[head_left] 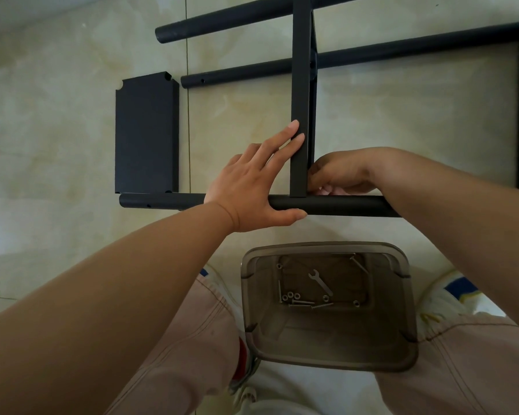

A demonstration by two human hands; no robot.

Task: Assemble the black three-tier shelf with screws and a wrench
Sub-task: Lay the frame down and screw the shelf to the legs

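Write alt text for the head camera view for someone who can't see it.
A person's left hand presses flat against an upright black metal shelf panel and the black tube it meets, while the right hand curls at the joint behind the panel. Below, a translucent grey plastic bin holds a small silver wrench and loose screws.

The shelf panels (146, 133) and the tubes (336, 205) look like matt black painted metal, smooth. The bin (408, 295) is smoky translucent plastic, slightly glossy. The wrench (320, 282) and screws (301, 303) are bare shiny metal. The floor (57, 100) is glossy beige tile. The trousers (186, 339) are pink woven cloth.
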